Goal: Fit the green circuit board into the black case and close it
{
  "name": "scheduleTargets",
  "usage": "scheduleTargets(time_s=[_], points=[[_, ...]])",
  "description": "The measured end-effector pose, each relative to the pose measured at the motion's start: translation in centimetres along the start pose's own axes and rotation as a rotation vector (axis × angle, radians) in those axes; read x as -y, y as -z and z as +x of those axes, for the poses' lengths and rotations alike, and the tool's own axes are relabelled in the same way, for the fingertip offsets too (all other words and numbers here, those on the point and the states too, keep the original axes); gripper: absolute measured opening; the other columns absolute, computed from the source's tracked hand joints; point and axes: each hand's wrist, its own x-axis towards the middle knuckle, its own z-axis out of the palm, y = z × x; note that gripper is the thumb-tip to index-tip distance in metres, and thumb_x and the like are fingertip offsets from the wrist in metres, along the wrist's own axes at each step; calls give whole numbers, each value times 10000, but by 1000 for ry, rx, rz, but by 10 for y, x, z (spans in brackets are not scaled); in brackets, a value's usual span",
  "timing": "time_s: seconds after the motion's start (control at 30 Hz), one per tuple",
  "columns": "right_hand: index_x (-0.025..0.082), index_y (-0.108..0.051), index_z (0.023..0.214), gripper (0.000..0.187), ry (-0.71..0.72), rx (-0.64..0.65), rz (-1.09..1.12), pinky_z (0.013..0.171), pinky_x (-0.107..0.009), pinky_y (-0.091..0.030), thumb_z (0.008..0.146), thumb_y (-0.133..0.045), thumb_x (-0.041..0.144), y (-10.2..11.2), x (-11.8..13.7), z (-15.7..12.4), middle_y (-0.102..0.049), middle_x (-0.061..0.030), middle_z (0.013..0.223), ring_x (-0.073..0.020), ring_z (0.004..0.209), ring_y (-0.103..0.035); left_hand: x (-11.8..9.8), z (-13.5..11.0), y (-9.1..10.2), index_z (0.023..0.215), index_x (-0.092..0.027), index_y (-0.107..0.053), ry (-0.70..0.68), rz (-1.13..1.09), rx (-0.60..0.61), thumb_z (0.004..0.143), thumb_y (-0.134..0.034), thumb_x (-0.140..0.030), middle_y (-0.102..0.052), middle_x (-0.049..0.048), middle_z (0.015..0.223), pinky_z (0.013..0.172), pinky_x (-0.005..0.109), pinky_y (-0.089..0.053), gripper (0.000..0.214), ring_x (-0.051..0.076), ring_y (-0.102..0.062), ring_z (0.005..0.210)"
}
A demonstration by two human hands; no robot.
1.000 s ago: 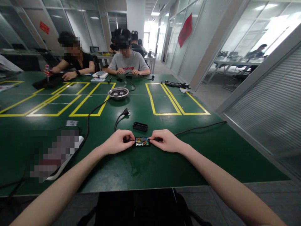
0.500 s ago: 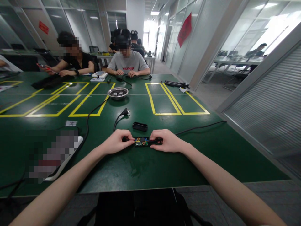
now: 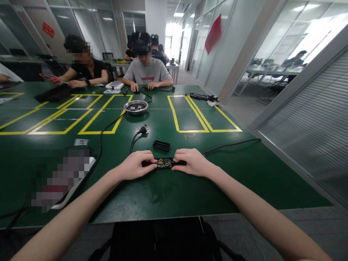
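Between my hands, low over the green table (image 3: 190,192), lies an opened power adapter (image 3: 164,163), a black case half with a circuit board showing copper coils. My left hand (image 3: 137,165) pinches its left end between thumb and fingers. At the opposite end, my right hand (image 3: 193,162) grips the case near where a cable comes out. The black adapter cover (image 3: 161,145) rests just beyond, hollow side up. A black power plug (image 3: 142,130) on a cord lies further off to the left.
A steel bowl (image 3: 136,107) with metal pieces stands mid-table. A blurred-out device with a white edge (image 3: 78,185) and a numbered label (image 3: 81,142) are at left. Black cable (image 3: 231,146) runs right. A folded black tripod-like object (image 3: 203,96) lies far right. Two people sit opposite.
My hands keep hold of the adapter, with my fingers shifted slightly inward along its ends. Across the table, one person's hand has moved a little to the left.
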Motion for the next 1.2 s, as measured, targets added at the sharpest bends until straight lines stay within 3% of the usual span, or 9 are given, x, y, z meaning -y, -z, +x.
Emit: scheduleTargets(time_s=[0.17,0.33,0.47,0.53,0.6,0.87,1.03,1.2], points=[[202,-653,843,226,83,-15,-11,743,-334,-458,974,-718,375,1,1,1,-703,-79,901,-230,851,-604,-6,-1,2,814,-197,-703,-102,223,-19,996,-538,-268,-722,66,895,788,316,-469,256,206,-638,841],[200,-662,844,211,-35,-122,173,775,-338,-502,971,-706,362,-7,-2,2,-701,-65,893,-217,847,-636,3,1,-4,848,-203,-748,-46,82,-151,987,-576,-280,-754,66,889,817,327,-520,233,213,-675,861],[208,-742,1134,200,-206,-225,154,938,-427,-526,1011,-626,315,-15,-14,9,-726,-110,1105,-260,1038,-649,20,8,-7,1118,-211,-774,121,77,-310,981,-584,-308,-782,84,1098,977,403,-548,253,253,-689,1055],[218,-710,1306,316,-225,-195,85,998,-489,-509,1018,-610,301,-18,-20,11,-696,-143,1266,-295,1148,-614,27,12,-8,1261,-214,-742,140,93,-290,983,-589,-326,-751,103,1284,1097,482,-502,336,283,-653,1208],[221,-709,1333,331,-209,-152,68,1021,-514,-497,1029,-594,282,-20,-23,13,-680,-151,1327,-301,1179,-600,31,15,-9,1278,-225,-744,151,108,-251,990,-582,-330,-725,106,1356,1138,533,-467,347,302,-624,1277],[223,-786,910,48,-214,-250,314,921,-390,-561,913,-741,204,-24,-20,15,-741,-73,1053,-221,993,-693,23,15,-9,903,-203,-786,135,-110,-282,899,-681,-269,-780,76,1045,972,403,-558,124,237,-701,1004],[190,-742,983,133,-323,-343,667,731,-307,-604,864,-727,249,-27,-17,16,-744,-65,1017,-162,787,-709,24,16,-10,931,-164,-724,231,-356,-322,854,-709,-292,-770,55,909,816,343,-603,151,196,-721,841],[184,-730,1067,312,-458,-371,890,672,-280,-618,771,-764,272,-28,-17,18,-767,-73,1043,-147,725,-716,26,17,-10,1011,-151,-712,275,-528,-319,804,-770,-316,-779,67,922,831,354,-620,271,192,-737,839]])
